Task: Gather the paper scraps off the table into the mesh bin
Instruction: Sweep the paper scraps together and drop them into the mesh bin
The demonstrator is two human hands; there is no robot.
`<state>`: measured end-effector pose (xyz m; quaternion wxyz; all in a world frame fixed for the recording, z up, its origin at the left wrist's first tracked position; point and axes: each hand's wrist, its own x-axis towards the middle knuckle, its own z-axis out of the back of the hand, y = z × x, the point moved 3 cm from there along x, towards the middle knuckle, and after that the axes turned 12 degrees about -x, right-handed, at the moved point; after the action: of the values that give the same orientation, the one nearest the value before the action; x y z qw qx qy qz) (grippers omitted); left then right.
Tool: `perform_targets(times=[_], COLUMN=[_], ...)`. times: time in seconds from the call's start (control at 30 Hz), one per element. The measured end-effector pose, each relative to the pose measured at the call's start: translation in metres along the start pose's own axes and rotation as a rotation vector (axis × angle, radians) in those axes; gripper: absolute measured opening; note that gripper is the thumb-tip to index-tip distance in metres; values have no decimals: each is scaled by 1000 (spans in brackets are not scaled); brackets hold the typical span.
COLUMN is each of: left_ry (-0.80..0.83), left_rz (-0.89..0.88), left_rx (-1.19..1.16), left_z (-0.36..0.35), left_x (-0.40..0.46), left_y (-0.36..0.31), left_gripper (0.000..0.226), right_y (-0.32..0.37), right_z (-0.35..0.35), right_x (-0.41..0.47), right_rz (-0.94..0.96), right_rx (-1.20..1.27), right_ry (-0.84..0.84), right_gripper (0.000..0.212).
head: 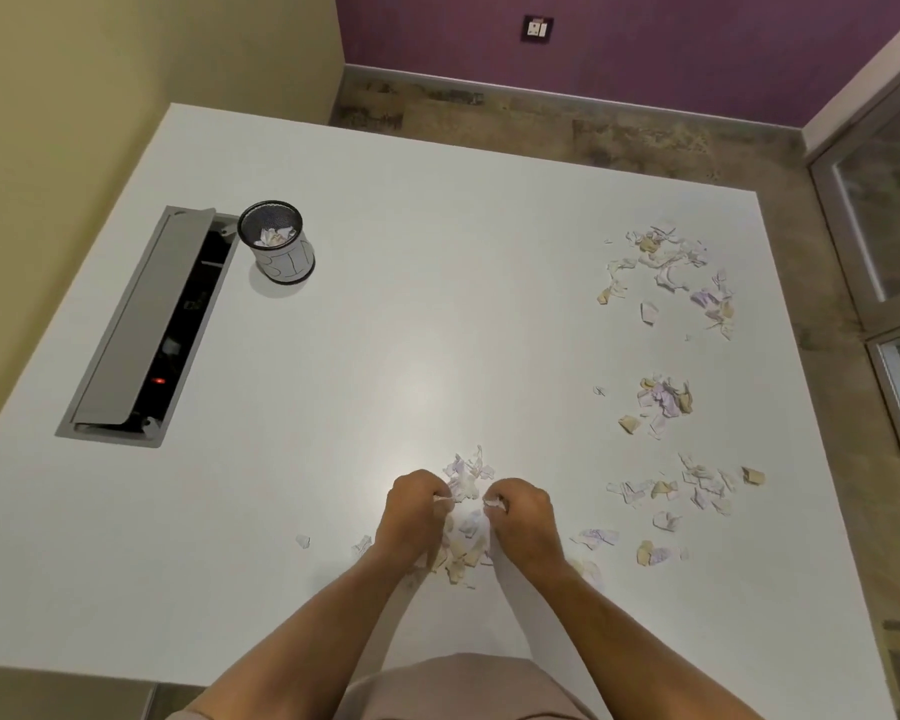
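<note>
Torn white, tan and lilac paper scraps lie on the white table (385, 330). One pile (466, 537) sits near the front edge between my hands. My left hand (411, 511) has its fingers curled round scraps on the pile's left side. My right hand (523, 517) is curled round scraps on the right side. More scraps lie at the far right (671, 267), mid right (663, 402) and near right (692, 491). The black mesh bin (277, 244), with a paper label, stands at the far left and holds a few scraps.
An open cable hatch (141, 330) with a raised grey lid is sunk into the table left of the bin. Two stray scraps (302, 540) lie left of my left hand. The table's right edge drops to a brown floor (801, 283).
</note>
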<state>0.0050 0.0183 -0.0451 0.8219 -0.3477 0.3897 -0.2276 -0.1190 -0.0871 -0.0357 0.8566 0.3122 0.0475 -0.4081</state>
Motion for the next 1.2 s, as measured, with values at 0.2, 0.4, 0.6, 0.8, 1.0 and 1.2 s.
perform_targets(times=[0.2, 0.4, 0.6, 0.8, 1.0, 1.2], left_ry=[18, -57, -142, -229, -303, -414], left_rz=[85, 60, -43, -32, -43, -47], left_rx=[-280, -322, -424, -477, -575, -594], left_z=[32, 83, 145, 197, 244, 294], left_x=[-2, 10, 27, 55, 94, 146], left_y=[0, -2, -30, -40, -46, -50], left_gripper=[5, 15, 23, 9, 9, 9], right_y=[-6, 29, 98, 159, 210, 245], right_z=[14, 20, 18, 11, 14, 17], right_x=[6, 20, 60, 105, 151, 195], right_rz=[-291, -381, -381, -321, -252, -234], right_rx=[358, 790, 1088, 1202, 1255, 1265], right_ry=[28, 16, 107, 180, 196, 183], right_gripper=[8, 7, 19, 16, 14, 14])
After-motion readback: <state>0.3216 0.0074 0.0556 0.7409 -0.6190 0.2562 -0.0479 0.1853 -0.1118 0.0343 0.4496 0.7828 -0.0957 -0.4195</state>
